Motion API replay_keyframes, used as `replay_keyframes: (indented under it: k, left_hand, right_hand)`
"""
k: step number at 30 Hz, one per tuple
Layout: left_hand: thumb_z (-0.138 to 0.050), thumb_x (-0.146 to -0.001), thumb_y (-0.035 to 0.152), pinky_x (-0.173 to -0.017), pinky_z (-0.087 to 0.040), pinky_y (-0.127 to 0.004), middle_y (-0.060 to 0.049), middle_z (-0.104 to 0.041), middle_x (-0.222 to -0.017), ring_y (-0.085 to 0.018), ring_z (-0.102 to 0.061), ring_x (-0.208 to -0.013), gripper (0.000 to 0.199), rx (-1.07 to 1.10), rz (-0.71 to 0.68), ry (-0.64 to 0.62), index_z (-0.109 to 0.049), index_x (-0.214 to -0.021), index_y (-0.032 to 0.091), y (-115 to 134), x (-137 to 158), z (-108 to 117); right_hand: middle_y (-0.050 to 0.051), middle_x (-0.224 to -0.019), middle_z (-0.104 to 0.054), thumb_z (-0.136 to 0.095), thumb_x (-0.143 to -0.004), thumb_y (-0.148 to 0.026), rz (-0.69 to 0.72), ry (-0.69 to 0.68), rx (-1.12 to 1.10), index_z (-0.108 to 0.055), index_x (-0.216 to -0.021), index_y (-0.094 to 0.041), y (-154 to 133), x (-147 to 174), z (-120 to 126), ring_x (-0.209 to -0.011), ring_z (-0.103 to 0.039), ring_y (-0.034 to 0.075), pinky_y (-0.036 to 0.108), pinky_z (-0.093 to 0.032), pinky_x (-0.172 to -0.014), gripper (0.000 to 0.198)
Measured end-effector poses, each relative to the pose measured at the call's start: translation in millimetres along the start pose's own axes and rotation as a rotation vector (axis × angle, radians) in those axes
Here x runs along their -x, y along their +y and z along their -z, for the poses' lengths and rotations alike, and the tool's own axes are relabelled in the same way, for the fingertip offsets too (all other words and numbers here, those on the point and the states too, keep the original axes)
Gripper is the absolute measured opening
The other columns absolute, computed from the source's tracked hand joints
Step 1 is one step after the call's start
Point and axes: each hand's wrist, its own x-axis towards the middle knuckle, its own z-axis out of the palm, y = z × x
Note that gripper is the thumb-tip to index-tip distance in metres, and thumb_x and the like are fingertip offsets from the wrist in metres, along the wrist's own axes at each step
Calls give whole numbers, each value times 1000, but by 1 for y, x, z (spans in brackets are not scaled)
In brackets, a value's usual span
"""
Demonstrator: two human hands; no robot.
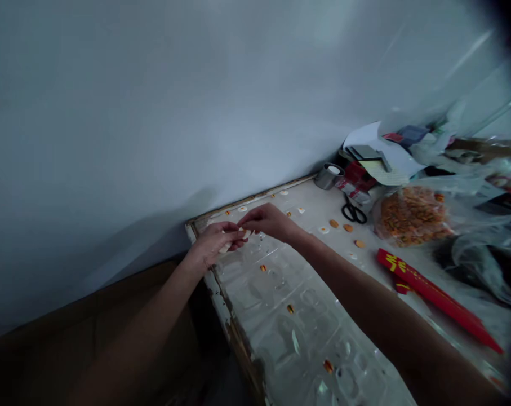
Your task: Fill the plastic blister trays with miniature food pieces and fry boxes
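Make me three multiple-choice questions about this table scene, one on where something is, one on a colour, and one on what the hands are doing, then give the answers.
1. Where do the scissors lie?
A. on the table between the roll of tape and the bag of orange pieces
B. in the left hand
C. on the brown floor below the table

2. What colour is the long flat packet near the right forearm?
A. blue
B. red with yellow marks
C. green

3. How are the two hands placed?
A. far apart at opposite ends
B. both flat on the wall
C. together over the table's far corner, fingers on small pale pieces

Answers: 1 A, the scissors sit between the roll of tape and the bag. 2 B, it shows red with yellow. 3 C, the left hand and right hand meet there.
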Motion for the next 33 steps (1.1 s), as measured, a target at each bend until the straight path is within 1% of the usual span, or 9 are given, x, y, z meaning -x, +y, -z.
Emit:
replay_keyframes:
  k: [3,7,9,12,17,19,23,28,33]
  left_hand:
    - [-80,-75,10,-50,-47,-16,-9,-74,-74,-10,-65,-57,10,146,60,28,-74,-83,11,9,-4,-13]
    - [-69,-83,5,-66,-59,-23,-9,-75,-80,-13,-71,-68,8,523,92,235,-71,-89,10,12,-3,-6]
    - [-61,-87,6,-75,-63,-31,-12,-76,-85,-18,-74,-76,11,618,70,248,-69,-94,10,8,0,0]
    - [-51,-93,15,-81,-63,-41,-18,-76,-97,-26,-75,-92,20,703,65,130,-69,-100,8,2,2,4]
    - [-51,-93,25,-83,-62,-42,-21,-75,-106,-31,-73,-103,28,718,65,59,-70,-105,7,-4,0,-3]
    - [-53,-94,26,-79,-63,-41,-21,-75,-102,-30,-75,-95,28,686,89,46,-70,-105,7,-6,-1,-7]
    - [-55,-97,33,-64,-62,-36,-12,-75,-83,-21,-71,-62,28,600,171,-16,-70,-103,11,-8,2,-21]
    - [-55,-98,39,-67,-63,-39,-8,-71,-71,-21,-70,-60,30,589,376,-153,-67,-95,12,-8,13,-50]
    - [-61,-90,13,-79,-63,-40,-14,-75,-83,-25,-75,-78,9,525,319,-77,-68,-95,10,-18,21,-57]
  right_hand:
    - [1,-64,-71,-73,-75,-14,-220,104,-172,-79,-79,-15,3,0,15,-56,-64,12,21,-53,-57,7]
    - [2,-60,-69,-75,-69,-7,-384,343,-147,-73,-67,-13,26,5,17,-53,-65,14,23,-56,-54,6]
    - [2,-59,-68,-75,-70,-9,-404,370,-30,-71,-66,-14,40,8,8,-53,-65,15,22,-53,-53,7]
    - [0,-56,-66,-77,-73,-15,-379,443,278,-71,-69,-15,56,10,-6,-56,-66,16,22,-47,-55,7]
    - [1,-65,-68,-77,-83,-39,-305,581,523,-72,-82,-17,51,22,-12,-61,-62,16,25,-39,-59,23]
    - [1,-67,-68,-69,-92,-42,-142,557,471,-75,-87,-18,36,33,-16,-60,-60,14,25,-39,-60,25]
    - [1,-84,-71,-69,-93,-26,177,252,405,-79,-101,-22,1,52,-28,-74,-63,13,23,-43,-70,14]
    - [-1,-69,-69,-74,-81,-17,-49,54,244,-79,-86,-17,-8,58,-25,-65,-63,13,22,-45,-61,8]
    - [0,-60,-67,-83,-73,-21,-267,409,-136,-74,-76,-13,7,84,4,-54,-63,13,20,-50,-52,13]
